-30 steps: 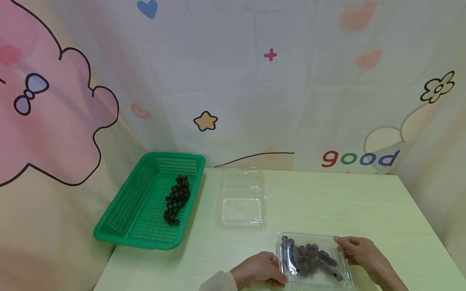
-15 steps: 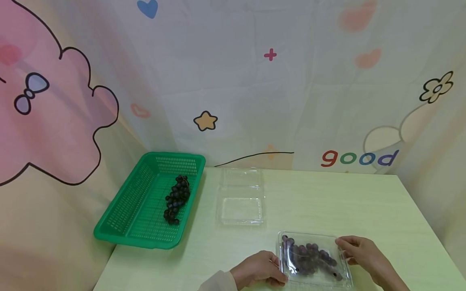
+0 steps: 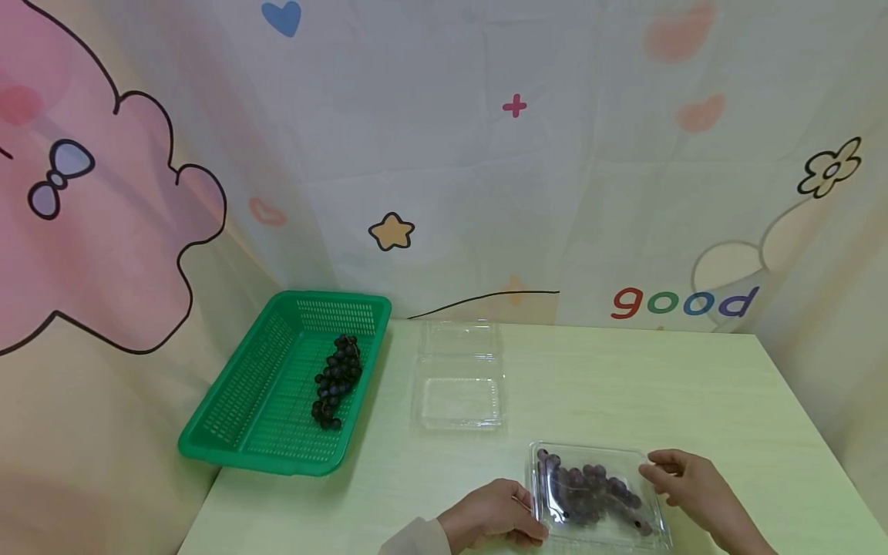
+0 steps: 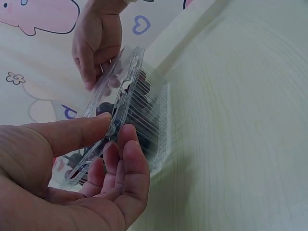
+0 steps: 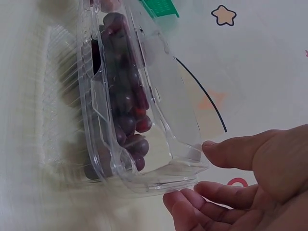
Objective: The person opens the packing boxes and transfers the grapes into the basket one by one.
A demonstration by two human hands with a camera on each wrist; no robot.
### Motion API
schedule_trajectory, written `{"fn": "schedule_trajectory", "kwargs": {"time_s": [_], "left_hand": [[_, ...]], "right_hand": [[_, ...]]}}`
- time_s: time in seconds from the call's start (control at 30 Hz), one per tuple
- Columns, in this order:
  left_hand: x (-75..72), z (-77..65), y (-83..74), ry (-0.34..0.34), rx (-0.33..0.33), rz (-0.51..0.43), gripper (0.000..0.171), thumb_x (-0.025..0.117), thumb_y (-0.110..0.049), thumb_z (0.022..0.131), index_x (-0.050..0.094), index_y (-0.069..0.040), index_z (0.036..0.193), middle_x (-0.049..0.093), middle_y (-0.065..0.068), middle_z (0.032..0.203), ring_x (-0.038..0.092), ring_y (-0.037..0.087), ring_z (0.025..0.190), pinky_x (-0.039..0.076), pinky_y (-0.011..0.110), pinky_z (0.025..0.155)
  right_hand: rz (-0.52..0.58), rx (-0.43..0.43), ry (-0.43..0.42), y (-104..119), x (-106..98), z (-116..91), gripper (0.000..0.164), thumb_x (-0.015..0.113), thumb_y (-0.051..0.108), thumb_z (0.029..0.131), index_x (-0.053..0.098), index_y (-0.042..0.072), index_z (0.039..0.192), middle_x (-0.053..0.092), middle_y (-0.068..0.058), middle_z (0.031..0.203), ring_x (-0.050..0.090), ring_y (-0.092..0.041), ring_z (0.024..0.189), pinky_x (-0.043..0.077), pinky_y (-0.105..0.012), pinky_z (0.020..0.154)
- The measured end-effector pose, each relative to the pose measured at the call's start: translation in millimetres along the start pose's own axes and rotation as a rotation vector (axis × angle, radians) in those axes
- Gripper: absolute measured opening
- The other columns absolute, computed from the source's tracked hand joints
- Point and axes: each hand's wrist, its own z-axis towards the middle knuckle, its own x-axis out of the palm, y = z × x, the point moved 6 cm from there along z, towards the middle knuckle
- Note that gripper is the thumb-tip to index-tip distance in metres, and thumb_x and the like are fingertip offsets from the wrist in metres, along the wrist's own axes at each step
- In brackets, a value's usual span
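Observation:
A clear plastic clamshell box (image 3: pixel 648 524) with a bunch of dark grapes (image 3: pixel 590 493) inside lies at the table's near edge, its lid down over the grapes. My left hand (image 3: pixel 494 515) pinches its left rim; the left wrist view has the thumb (image 4: pixel 91 129) on one side of the rim and curled fingers on the other. At the opposite end, my right hand (image 3: pixel 694 486) is at the box's corner. Its thumb (image 5: pixel 228 153) and fingers are spread apart around that corner in the right wrist view, fingertips just at the plastic.
A green plastic basket (image 3: pixel 267 462) stands at the left with another bunch of dark grapes (image 3: pixel 336 381) in it. Behind the box, a second clear clamshell box (image 3: pixel 460 402) lies opened out on the pale table (image 3: pixel 624 385). A printed curtain (image 3: pixel 451 154) hangs behind.
My right thumb and fingers have loosened and parted at the box's right corner, shifting slightly. The left hand and the box stay where they were.

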Motion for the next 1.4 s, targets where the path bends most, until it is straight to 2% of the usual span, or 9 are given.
{"fn": "schedule_trajectory", "kwargs": {"time_s": [0.1,0.3,0.5,0.7,0.83,0.97,1.2,1.4], "left_hand": [[-0.1,0.5,0.4,0.001,-0.001,0.002,0.023,0.077,0.008,0.087,0.058,-0.006,0.087,0.074,0.007,0.075,0.065,0.008,0.061,0.057,0.023,0.062],[-0.4,1.3,1.5,-0.002,-0.002,0.005,0.022,0.077,0.007,0.087,0.059,-0.006,0.089,0.074,0.008,0.076,0.066,0.009,0.061,0.058,0.024,0.063],[-0.3,0.1,0.1,0.000,-0.001,-0.003,0.022,0.076,0.007,0.087,0.059,-0.006,0.089,0.074,0.008,0.077,0.067,0.009,0.062,0.059,0.025,0.064],[-0.2,-0.5,0.8,-0.006,0.001,-0.006,0.022,0.077,0.007,0.087,0.059,-0.006,0.090,0.075,0.008,0.077,0.067,0.009,0.063,0.059,0.025,0.065],[-0.4,-0.1,1.8,-0.007,0.003,-0.012,0.022,0.077,0.007,0.087,0.059,-0.006,0.089,0.074,0.008,0.076,0.067,0.009,0.063,0.059,0.025,0.065],[-0.3,0.2,2.1,-0.014,0.010,-0.006,0.023,0.077,0.008,0.087,0.059,-0.006,0.088,0.073,0.007,0.075,0.066,0.009,0.062,0.058,0.024,0.064],[-0.9,-2.3,0.4,-0.023,0.008,-0.006,0.023,0.077,0.007,0.086,0.059,-0.006,0.090,0.073,0.007,0.075,0.066,0.010,0.062,0.058,0.024,0.064],[-0.4,-2.9,-1.8,-0.023,-0.001,0.004,0.022,0.077,0.007,0.087,0.058,-0.005,0.091,0.073,0.007,0.076,0.066,0.010,0.062,0.058,0.024,0.064]], "right_hand": [[-0.039,-0.019,-0.009,2,0,0,0.061,0.065,0.032,0.103,0.052,-0.019,0.134,0.072,-0.010,0.103,0.067,-0.024,0.083,0.059,-0.042,0.072],[-0.204,-0.083,-0.035,9,1,-4,0.058,0.068,0.032,0.101,0.056,-0.018,0.130,0.070,-0.015,0.106,0.068,-0.036,0.098,0.058,-0.048,0.079],[-0.321,-0.113,-0.053,17,4,-7,0.058,0.069,0.033,0.100,0.058,-0.017,0.127,0.068,-0.021,0.108,0.067,-0.037,0.096,0.057,-0.051,0.079],[-0.383,-0.163,-0.082,24,6,-10,0.051,0.073,0.026,0.098,0.060,-0.017,0.124,0.066,-0.025,0.110,0.066,-0.041,0.097,0.056,-0.053,0.080],[-0.426,-0.223,-0.105,30,9,-11,0.045,0.075,0.019,0.095,0.063,-0.016,0.121,0.066,-0.023,0.107,0.065,-0.040,0.096,0.056,-0.053,0.079],[-0.453,-0.276,-0.136,38,12,-15,0.039,0.077,0.013,0.093,0.066,-0.015,0.118,0.066,-0.026,0.110,0.063,-0.045,0.103,0.055,-0.055,0.084],[-0.479,-0.288,-0.191,49,19,-24,0.037,0.078,0.013,0.092,0.067,-0.011,0.118,0.061,-0.031,0.118,0.057,-0.051,0.108,0.050,-0.062,0.088],[-0.457,-0.282,-0.158,56,26,-30,0.035,0.077,0.013,0.093,0.067,-0.008,0.119,0.063,-0.026,0.121,0.056,-0.050,0.114,0.049,-0.062,0.092]]}}
